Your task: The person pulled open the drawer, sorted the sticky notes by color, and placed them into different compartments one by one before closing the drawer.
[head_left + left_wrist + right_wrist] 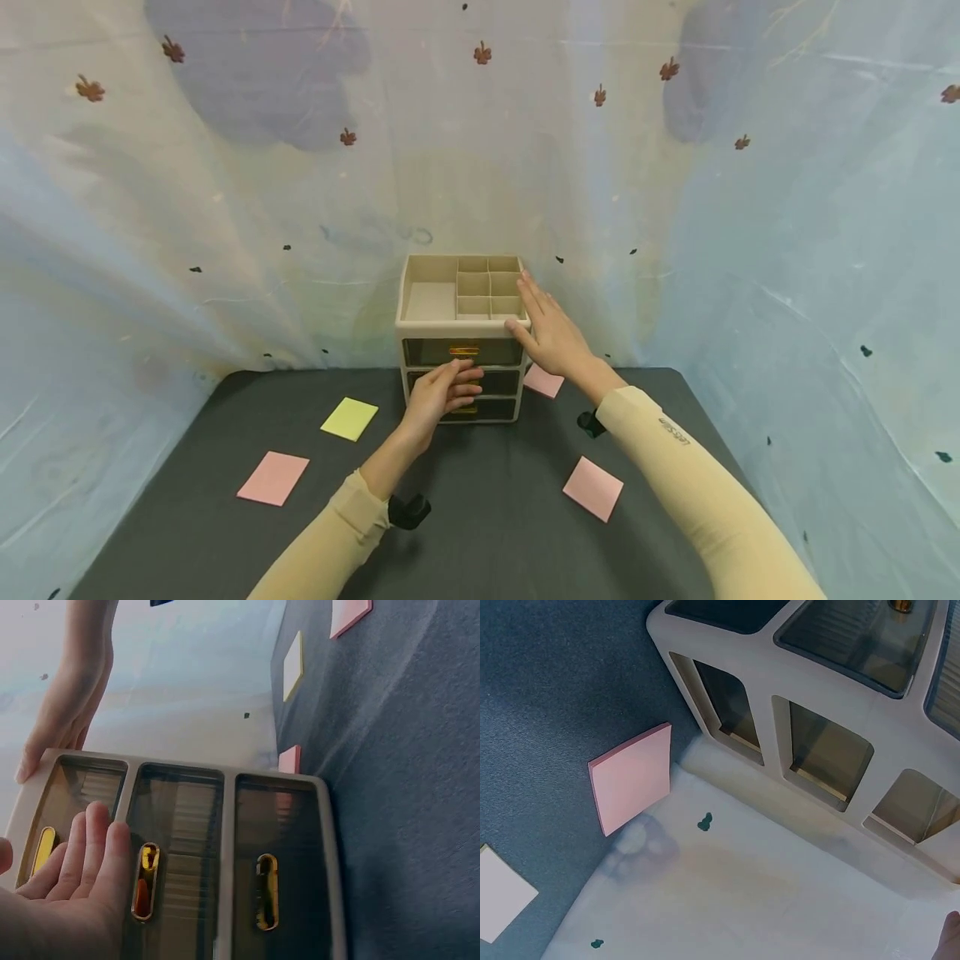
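A cream desktop organizer point(420, 329) has a divided open tray on top and three dark see-through drawers below, all pushed in. My left hand point(442, 398) is in front of the drawers, its fingers extended and palm turned toward the right. In the left wrist view, those fingers point(94, 847) overlap the top drawer near its gold handle point(45, 847); the middle drawer's gold handle point(145, 881) is beside them. At the organizer's upper right edge, my right hand point(555, 337) has straight fingers lying along the side and its thumb near the front corner. Neither hand grips anything.
Square note pads lie on the dark table point(495, 517): a yellow pad point(349, 419) and a pink pad point(273, 478) to the left, another pink pad point(592, 489) at front right. One more pink pad point(634, 780) is beside the organizer's right side. A patterned curtain point(480, 183) hangs close behind.
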Available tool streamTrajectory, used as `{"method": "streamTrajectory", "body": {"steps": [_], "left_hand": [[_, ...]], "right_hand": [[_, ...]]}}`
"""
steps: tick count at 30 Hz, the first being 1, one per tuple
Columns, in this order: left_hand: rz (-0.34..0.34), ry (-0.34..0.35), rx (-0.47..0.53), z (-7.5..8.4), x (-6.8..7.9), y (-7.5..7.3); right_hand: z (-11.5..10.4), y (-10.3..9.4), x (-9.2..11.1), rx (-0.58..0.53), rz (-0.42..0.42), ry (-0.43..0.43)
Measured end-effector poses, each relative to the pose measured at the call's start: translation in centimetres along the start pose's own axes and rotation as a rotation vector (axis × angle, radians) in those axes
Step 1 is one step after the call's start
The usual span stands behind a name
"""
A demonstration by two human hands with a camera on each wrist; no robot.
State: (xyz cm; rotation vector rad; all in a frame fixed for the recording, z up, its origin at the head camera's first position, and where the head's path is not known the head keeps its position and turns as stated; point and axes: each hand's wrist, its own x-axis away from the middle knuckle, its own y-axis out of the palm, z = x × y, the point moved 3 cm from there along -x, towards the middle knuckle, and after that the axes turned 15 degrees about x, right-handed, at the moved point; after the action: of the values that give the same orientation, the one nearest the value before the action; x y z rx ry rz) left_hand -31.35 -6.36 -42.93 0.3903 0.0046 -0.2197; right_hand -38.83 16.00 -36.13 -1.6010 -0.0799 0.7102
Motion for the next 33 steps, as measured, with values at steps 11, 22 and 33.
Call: {"method": "streamTrajectory", "body": {"steps": [11, 22, 33], "left_hand": [[0.029, -0.033, -0.074, -2.7, 0.8, -0.7], [0.077, -0.067, 0.005, -4.4, 0.3, -2.0], [0.128, -0.109, 0.051, -5.1, -1.0, -3.0]], "right_hand": [[0.1, -0.3, -0.2, -0.012, -0.002, 0.007], [0.0, -0.1, 0.0, -0.019, -0.002, 0.005], [0.1, 0.2, -0.1, -0.012, -0.001, 0.003]]}}
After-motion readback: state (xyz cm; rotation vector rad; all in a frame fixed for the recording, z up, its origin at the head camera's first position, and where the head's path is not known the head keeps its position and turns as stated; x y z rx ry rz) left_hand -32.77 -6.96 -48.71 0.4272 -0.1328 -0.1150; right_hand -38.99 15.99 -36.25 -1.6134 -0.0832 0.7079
